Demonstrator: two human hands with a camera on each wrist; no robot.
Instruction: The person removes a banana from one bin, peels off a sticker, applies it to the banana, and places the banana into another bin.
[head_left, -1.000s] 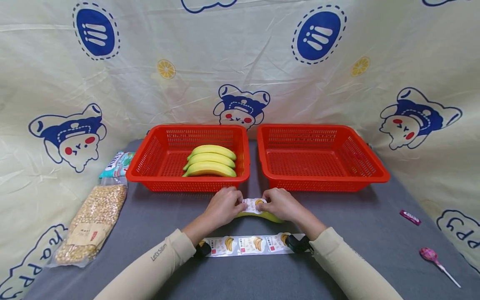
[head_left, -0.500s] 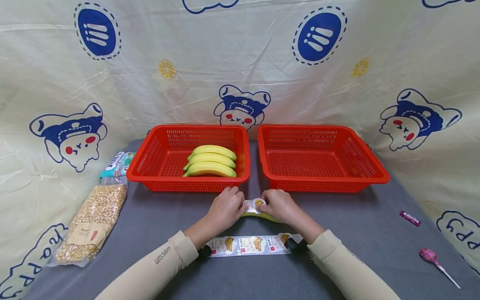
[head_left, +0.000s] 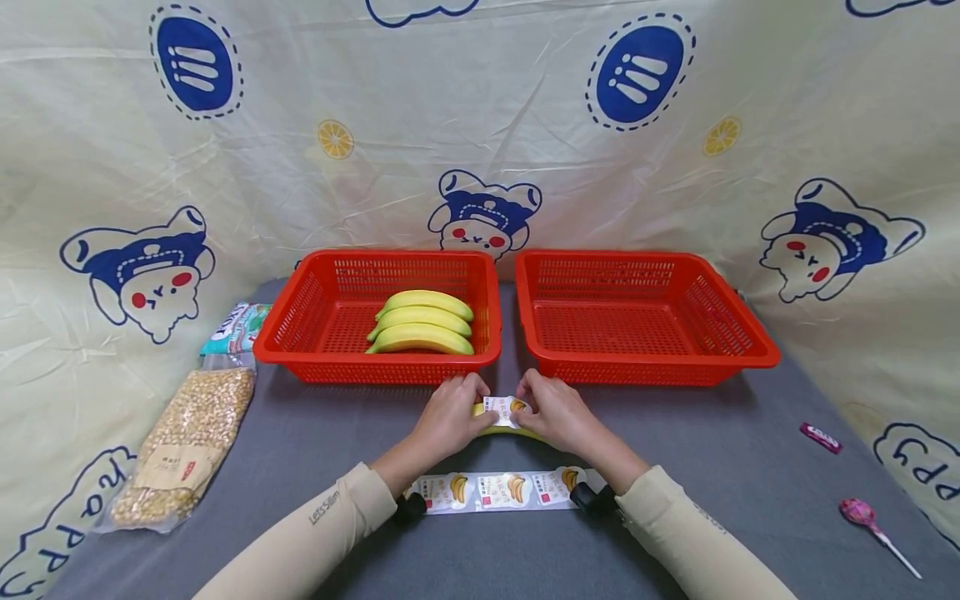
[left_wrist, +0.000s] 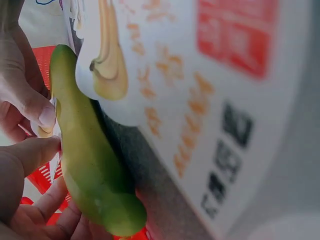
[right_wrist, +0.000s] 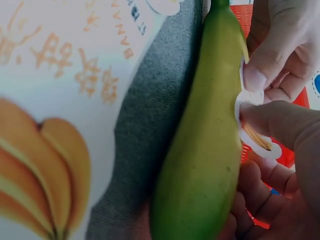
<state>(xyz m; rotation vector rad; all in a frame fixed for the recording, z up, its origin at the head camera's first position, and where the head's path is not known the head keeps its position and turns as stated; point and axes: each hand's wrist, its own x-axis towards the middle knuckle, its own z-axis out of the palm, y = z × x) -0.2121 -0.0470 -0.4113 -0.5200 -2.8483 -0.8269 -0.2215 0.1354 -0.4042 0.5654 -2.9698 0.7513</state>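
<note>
- head: left hand and right hand grip the banana; label strip at its six o'clock.
- left wrist: left thumb on the label, at the banana's nine o'clock.
- right wrist: right thumb on it, at three.
</note>
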